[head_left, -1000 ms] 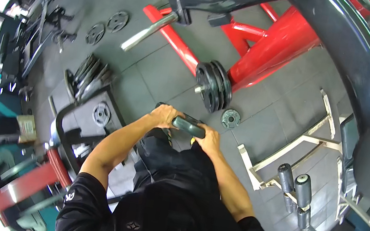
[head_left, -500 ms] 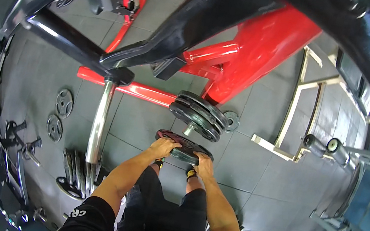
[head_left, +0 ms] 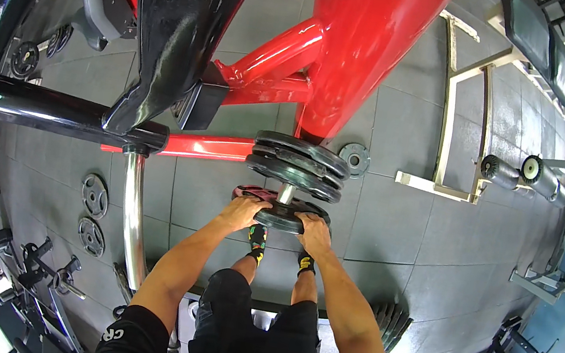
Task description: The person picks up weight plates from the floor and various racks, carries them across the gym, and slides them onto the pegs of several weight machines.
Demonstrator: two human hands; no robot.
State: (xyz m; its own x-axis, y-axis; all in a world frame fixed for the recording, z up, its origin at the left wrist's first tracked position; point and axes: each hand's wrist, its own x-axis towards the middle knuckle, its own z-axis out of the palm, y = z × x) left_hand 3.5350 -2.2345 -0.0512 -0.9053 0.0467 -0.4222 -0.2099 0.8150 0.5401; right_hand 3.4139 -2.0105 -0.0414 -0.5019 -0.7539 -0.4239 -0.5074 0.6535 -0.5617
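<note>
A black weight plate [head_left: 280, 219] with a reddish patch is held between my two hands. My left hand [head_left: 243, 213] is closed on its left edge, and my right hand [head_left: 314, 233] grips the right edge, fingers over the top. Just beyond it, several black plates are stacked [head_left: 298, 167] on a metal peg [head_left: 285, 194] at the foot of a red machine frame [head_left: 367, 40]. The peg's near end meets the held plate near its middle; whether it passes into the hole, I cannot tell.
Thick black machine arms [head_left: 180, 30] hang above on the left, one ending in a chrome sleeve [head_left: 133, 211]. Loose plates lie on the floor at left [head_left: 95, 195], and another small plate [head_left: 354, 159] lies beyond the stack. A cream metal frame [head_left: 439, 187] stands at right.
The held plate has come up to the peg's end, closing the gap seen before. My view has shifted, with the red frame now larger and the black arms further left.
</note>
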